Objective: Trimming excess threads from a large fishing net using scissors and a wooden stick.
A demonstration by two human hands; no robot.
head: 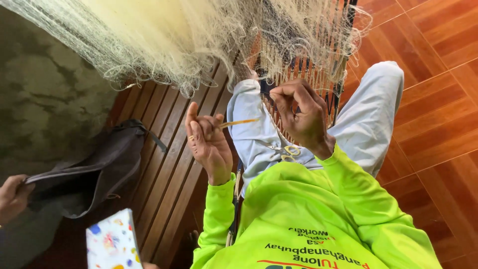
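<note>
Head view, only view. The left hand (209, 144) is raised palm-up with the fingers curled, gripping a thin yellow-orange netting needle (239, 122) between thumb and fingers. The needle's tip points across toward the right hand (299, 118). The right hand is closed in a pinch on strands of the pale cream fine-mesh fishing net (169, 40), at the net's lower edge just above the lap. The two hands are near each other but not touching.

The net hangs in a bunched mass across the top of the frame and drapes down over the knees in light grey trousers (368, 109). Small yellow-handled scissors (287, 152) lie on the lap just below the right wrist, untouched. The person's sleeves are neon green (318, 214).

Step in hand, as I judge it: net work at the mesh edge, with the right hand holding the strands taut and the left bringing the needle in. A further pass would need the tip lined up with the pinched mesh and the tension kept on. The exact loop is too fine to make out.

On the left, a dark grey fabric bag (94, 174) lies on a brown slatted wooden bench (169, 164), and another person's hand (12, 197) holds its edge. A white card with coloured spots (112, 244) sits at the bottom. The floor is red-brown tile (438, 99).
</note>
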